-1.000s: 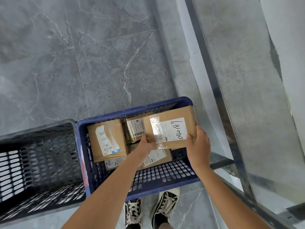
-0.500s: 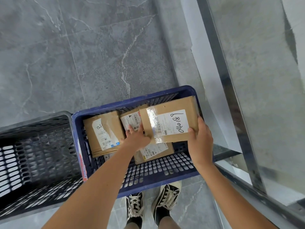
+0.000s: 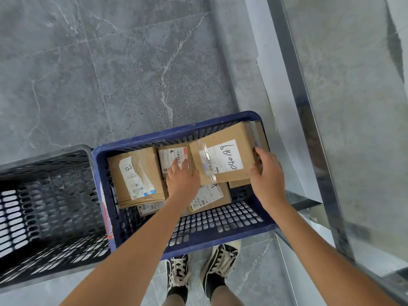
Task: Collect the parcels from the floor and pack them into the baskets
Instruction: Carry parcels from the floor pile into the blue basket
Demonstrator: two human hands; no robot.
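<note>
Now lower in the blue basket (image 3: 141, 142), the parcel (image 3: 223, 157) stays grasped by both hands' fingers (image 3: 257, 167).

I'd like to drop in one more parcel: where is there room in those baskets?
The black basket shows no parcels. In the blue basket, the bare strip of floor along the near wall is free. Its far half is crowded: cardboard parcels overlap, and both hands hold the handwritten-label parcel there.
</note>
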